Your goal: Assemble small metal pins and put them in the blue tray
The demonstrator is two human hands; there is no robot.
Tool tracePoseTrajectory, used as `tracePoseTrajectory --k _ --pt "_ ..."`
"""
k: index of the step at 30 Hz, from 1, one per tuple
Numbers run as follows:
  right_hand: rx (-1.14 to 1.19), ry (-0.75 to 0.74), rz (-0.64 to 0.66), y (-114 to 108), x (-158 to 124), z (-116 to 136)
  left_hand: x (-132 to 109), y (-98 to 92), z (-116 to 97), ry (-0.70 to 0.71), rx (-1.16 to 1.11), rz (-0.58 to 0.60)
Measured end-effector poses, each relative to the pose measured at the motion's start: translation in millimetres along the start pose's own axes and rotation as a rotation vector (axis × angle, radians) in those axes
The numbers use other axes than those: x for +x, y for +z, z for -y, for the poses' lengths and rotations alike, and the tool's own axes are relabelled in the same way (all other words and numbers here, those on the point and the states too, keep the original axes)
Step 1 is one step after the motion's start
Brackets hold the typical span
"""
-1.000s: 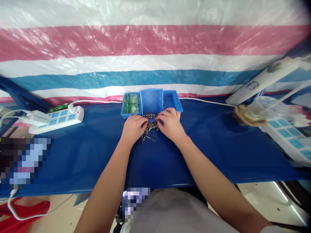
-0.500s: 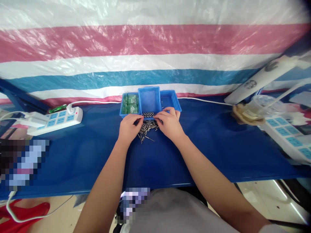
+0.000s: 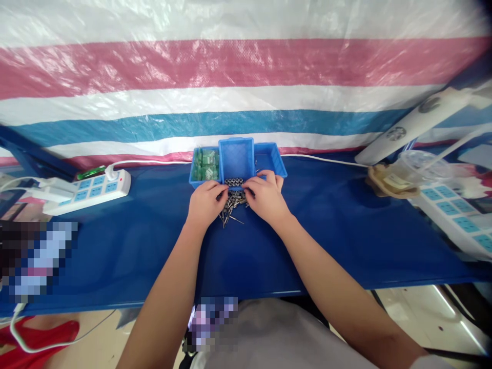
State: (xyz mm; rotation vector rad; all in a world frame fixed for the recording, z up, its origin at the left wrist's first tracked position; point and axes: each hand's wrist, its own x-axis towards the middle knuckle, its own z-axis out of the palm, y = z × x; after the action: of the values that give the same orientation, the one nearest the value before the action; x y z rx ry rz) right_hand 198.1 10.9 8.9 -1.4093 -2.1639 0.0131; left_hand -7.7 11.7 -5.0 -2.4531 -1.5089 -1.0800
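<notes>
Small metal cylinders (image 3: 234,182) with round open ends sit stacked in rows at the front of the middle blue bin (image 3: 236,160). My left hand (image 3: 206,204) is at the left end of the rows, its thumb and finger closed close to the bin's front edge. At the right end, the thumb and forefinger of my right hand (image 3: 266,197) are bent together, with its other fingers over the right blue bin (image 3: 272,154). What either fingertip pinches is too small to make out. Below and between the hands lies a loose pile of thin metal pins and bits (image 3: 231,203) on the table.
Green packets (image 3: 207,165) fill the left blue bin (image 3: 195,177). A white power strip (image 3: 94,190) lies on the blue table (image 3: 253,261) at left, another (image 3: 453,210) at right beside a plastic cup (image 3: 411,171). A striped plastic sheet (image 3: 246,66) hangs behind.
Both hands stay at the bin's front edge. The right hand has shifted slightly left and its fingers have bent a little; the left fingertips have moved slightly. The pile looks much the same.
</notes>
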Motion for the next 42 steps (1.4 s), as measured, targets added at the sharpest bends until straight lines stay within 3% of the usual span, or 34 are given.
tracePoseTrajectory --k 4,9,21,31,42 --pt "-0.045 -0.017 -0.026 0 0 15 1 0.6 1 0.015 -0.003 0.018" --pt "-0.129 -0.064 0.043 3 1 29 0 0.8 3 0.015 -0.01 0.049" --pt "-0.188 -0.055 0.076 8 0 30 0 0.8 8 0.052 -0.032 0.125" --pt "-0.162 -0.061 0.056 12 0 30 1 2.1 7 0.062 -0.001 0.118" --pt "-0.04 0.023 -0.123 0 1 7 0 1.7 3 0.039 0.02 0.108"
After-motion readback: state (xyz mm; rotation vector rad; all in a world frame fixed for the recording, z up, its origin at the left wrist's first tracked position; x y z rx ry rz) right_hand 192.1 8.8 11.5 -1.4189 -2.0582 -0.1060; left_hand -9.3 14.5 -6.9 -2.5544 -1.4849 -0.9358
